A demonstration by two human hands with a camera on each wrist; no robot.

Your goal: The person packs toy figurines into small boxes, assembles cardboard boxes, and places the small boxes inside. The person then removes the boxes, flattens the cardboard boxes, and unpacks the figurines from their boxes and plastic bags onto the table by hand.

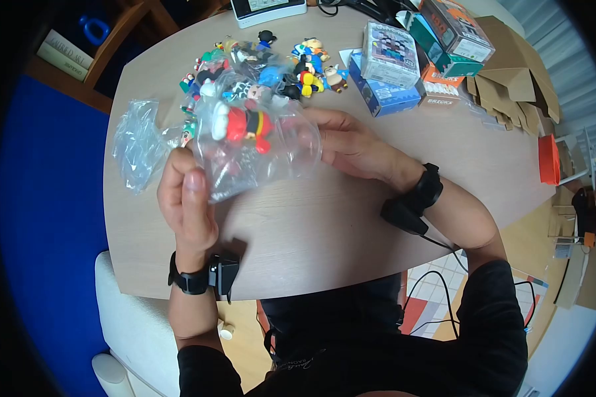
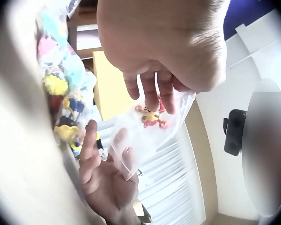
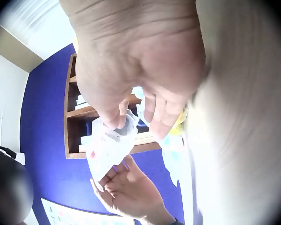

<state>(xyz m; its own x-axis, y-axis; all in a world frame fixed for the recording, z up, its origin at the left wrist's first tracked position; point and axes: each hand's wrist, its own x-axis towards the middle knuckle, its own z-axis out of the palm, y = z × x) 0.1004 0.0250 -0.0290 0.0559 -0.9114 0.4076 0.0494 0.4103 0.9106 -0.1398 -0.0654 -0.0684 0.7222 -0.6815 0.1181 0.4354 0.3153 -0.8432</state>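
Note:
Between the two hands stretches a clear plastic bag [image 1: 235, 169], with a small red, black and yellow toy figurine [image 1: 250, 126] showing through it. My left hand [image 1: 189, 198] grips the bag's near left edge, thumb on top. In the left wrist view the figurine [image 2: 151, 118] appears just below the left fingertips. The right hand [image 1: 357, 149] holds the other end, its fingertips partly behind the film. From the right wrist, the bag's crumpled rim [image 3: 124, 129] surrounds a right fingertip.
A pile of colourful figurines [image 1: 265, 73], some bagged, lies beyond the hands. Another plastic bag [image 1: 138, 142] rests at left. Printed toy boxes [image 1: 391, 56] and flattened cardboard [image 1: 510, 79] occupy the back right. A white device [image 1: 268, 12] stands at the far edge.

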